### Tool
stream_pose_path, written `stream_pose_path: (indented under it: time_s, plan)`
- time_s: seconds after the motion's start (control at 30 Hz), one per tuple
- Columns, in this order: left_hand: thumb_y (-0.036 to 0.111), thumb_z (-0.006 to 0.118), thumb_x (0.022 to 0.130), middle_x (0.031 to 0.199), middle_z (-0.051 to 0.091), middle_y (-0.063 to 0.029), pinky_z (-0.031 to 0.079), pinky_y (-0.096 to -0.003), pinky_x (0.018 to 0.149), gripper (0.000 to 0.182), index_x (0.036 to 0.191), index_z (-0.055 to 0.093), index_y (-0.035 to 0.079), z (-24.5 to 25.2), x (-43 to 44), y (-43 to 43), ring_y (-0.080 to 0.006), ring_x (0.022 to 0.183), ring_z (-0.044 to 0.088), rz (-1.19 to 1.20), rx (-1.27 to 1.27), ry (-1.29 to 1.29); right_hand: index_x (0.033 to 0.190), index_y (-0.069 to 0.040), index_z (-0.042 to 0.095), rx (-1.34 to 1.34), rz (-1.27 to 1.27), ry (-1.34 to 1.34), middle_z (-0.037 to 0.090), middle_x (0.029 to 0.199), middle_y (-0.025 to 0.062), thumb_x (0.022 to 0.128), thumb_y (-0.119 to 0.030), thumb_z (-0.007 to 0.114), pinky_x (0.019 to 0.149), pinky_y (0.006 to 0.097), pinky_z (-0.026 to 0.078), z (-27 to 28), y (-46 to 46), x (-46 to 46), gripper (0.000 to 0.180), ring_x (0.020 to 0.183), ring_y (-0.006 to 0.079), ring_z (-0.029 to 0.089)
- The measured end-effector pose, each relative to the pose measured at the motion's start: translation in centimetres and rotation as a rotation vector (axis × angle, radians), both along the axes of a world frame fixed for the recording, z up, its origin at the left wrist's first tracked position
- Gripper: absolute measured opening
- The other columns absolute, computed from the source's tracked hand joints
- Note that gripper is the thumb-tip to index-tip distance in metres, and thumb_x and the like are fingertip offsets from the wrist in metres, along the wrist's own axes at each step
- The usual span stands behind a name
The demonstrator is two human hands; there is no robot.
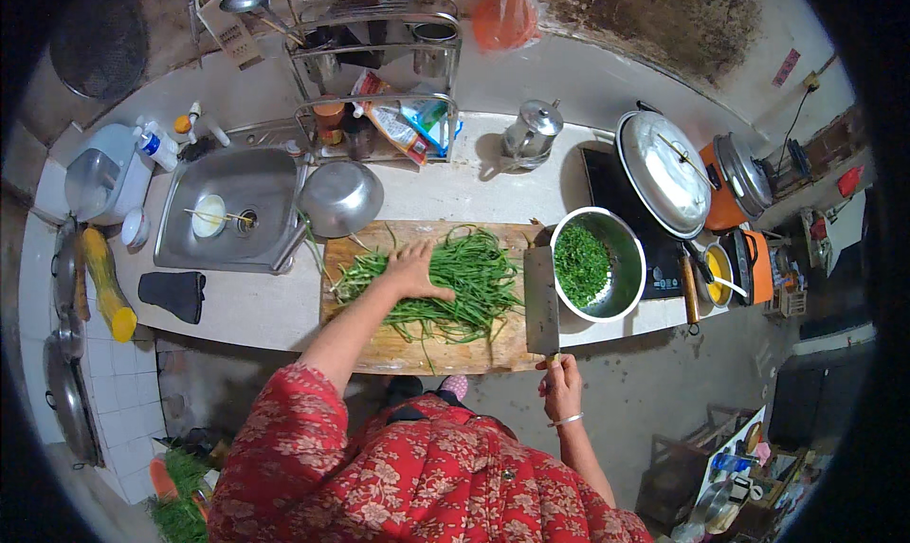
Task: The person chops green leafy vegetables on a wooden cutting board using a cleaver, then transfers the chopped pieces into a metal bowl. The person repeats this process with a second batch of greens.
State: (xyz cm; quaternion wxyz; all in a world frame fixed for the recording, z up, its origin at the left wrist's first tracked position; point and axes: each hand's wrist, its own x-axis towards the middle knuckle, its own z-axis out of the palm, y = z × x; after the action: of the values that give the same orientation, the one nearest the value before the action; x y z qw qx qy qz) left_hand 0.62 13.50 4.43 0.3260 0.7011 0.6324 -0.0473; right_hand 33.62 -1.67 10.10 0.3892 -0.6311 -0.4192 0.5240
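Observation:
A wooden cutting board (pixel 370 358) lies on the counter in front of me, bearing a heaped bunch of long green stalks (pixel 476 280) that look like garlic chives. My left hand (pixel 414 269) rests on top of the heap, thumb apart from the other fingers. At the board's right edge, a cleaver (pixel 542 301) is gripped by its handle in my right hand (pixel 561 386), with the broad blade pointing away from me. Just beyond the blade stands a steel pot (pixel 629 273) holding finely chopped greens (pixel 583 266). The stalks' pale ends lie to the left.
Left of the board are an upturned metal bowl (pixel 343 198) and a steel sink (pixel 234 255) with a small bowl (pixel 208 216) in it. A lidded wok (pixel 665 173) sits on the cooktop (pixel 604 180) at right. Behind stand a metal kettle (pixel 533 134) and a rack (pixel 377 101).

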Motion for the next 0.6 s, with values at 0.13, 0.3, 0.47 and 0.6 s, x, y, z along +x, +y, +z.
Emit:
stream_pose_path:
  time_s: [0.13,0.3,0.47,0.6]
  plan:
    - [0.072,0.074,0.048,0.149,0.019,-0.024,0.016,-0.0579,0.11,0.141,0.145,0.006,-0.004,0.7,2.0,-6.0,-0.037,0.139,0.018,-0.13,0.106,0.161,0.091,-0.007,0.046,-0.001,-0.034,0.029,0.062,0.083,0.0079,0.098,-0.026,0.046,0.043,0.0216,0.039,0.0,-0.3,-1.5,0.02,0.049,0.0069,0.045]
    - [0.05,0.086,0.051,0.136,0.038,-0.0197,0.03,-0.0533,0.103,0.133,0.144,0.009,-0.005,-0.2,2.9,-7.3,-0.0348,0.126,0.037,-0.079,0.194,0.221,0.091,-0.007,0.046,0.032,-0.021,0.049,0.061,0.084,0.0082,0.097,-0.025,0.047,0.044,0.0211,0.039,0.2,-0.8,-3.3,0.019,0.049,0.0068,0.044]
    - [0.026,0.082,0.059,0.103,0.058,-0.0124,0.048,-0.0417,0.08,0.059,0.105,0.053,0.002,-0.5,2.5,-4.9,-0.0294,0.097,0.059,-0.042,0.393,0.156,0.093,-0.005,0.045,0.045,-0.047,0.06,0.063,0.088,0.0093,0.098,-0.022,0.047,0.044,0.0212,0.04,0.8,-1.5,-3.8,0.018,0.051,0.0067,0.047]
    - [0.027,0.081,0.061,0.104,0.056,-0.0129,0.047,-0.0439,0.083,0.061,0.108,0.052,0.001,-0.2,4.9,-5.3,-0.0305,0.101,0.057,0.092,0.408,0.078,0.093,-0.004,0.046,0.025,-0.12,0.111,0.062,0.078,0.0073,0.096,-0.023,0.052,0.043,0.0223,0.041,1.3,-1.9,-3.9,0.019,0.05,0.0072,0.049]
